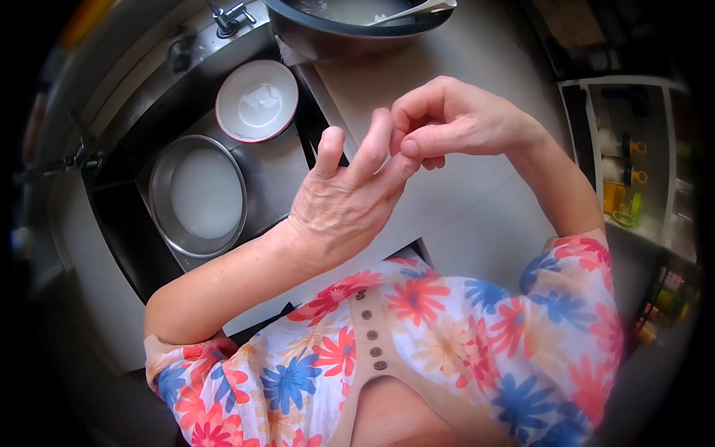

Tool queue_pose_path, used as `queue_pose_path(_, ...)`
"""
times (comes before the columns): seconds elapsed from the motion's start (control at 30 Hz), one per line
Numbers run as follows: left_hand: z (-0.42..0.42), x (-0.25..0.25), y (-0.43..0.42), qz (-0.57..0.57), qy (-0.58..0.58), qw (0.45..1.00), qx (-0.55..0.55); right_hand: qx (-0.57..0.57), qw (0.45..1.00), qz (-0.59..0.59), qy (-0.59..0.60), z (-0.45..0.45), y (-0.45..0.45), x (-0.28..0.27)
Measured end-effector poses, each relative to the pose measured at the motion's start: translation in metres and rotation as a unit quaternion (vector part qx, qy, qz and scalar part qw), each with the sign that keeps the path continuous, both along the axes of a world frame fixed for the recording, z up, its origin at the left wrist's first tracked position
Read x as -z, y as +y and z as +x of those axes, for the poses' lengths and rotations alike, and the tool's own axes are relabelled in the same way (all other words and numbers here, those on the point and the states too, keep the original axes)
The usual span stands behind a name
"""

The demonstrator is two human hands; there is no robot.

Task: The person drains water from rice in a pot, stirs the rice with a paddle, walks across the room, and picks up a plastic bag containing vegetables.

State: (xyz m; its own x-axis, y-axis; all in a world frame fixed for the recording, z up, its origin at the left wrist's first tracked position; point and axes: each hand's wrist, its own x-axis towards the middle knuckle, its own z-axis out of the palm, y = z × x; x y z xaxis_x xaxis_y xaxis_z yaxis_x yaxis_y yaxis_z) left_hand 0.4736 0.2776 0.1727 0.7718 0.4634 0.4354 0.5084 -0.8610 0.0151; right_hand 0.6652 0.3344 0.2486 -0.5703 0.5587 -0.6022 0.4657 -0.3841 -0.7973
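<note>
My left hand is raised in front of the sink, back of the hand upward, with its visible fingers spread. One of its fingertips meets the thumb of my right hand. That hand is curled into a pinch at the left fingertips, and whatever lies between its fingers, if anything, is too hidden to make out. Left of my hands, a metal bowl of cloudy whitish liquid stands in the sink. Near it is a white bowl with a red rim, with something whitish or a glare patch at its bottom.
A large dark basin with cloudy liquid and a pale-handled utensil stands on the counter beyond my hands. A faucet is mounted at the sink's back edge. On the right, a shelf holds bottles and small items.
</note>
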Motion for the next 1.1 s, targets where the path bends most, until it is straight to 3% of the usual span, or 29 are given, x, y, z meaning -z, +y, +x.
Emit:
queue_pose_path(0.13,0.006,-0.001,-0.004,0.007,0.026,1.000,-0.006,0.073,0.996,-0.045,0.025,0.001,-0.010,0.007)
queue_pose_path(0.3,0.009,0.003,-0.003,-0.005,-0.040,0.999,0.017,0.079,0.996,-0.037,0.032,0.003,-0.013,0.009)
queue_pose_path(0.8,-0.020,-0.027,-0.007,-0.067,-0.002,0.997,0.030,0.107,0.993,-0.053,0.010,-0.032,-0.019,-0.019)
queue_pose_path(0.83,-0.022,-0.027,-0.007,-0.070,0.000,0.997,0.030,0.077,0.996,-0.036,0.002,-0.028,-0.018,-0.017)
queue_pose_path(0.93,-0.031,-0.026,-0.004,-0.125,-0.061,0.989,0.040,0.006,0.983,0.183,0.033,-0.028,-0.023,-0.016)
queue_pose_path(1.1,-0.047,-0.040,-0.002,-0.307,-0.106,0.940,0.103,-0.130,0.888,0.442,-0.004,-0.035,-0.023,-0.024)
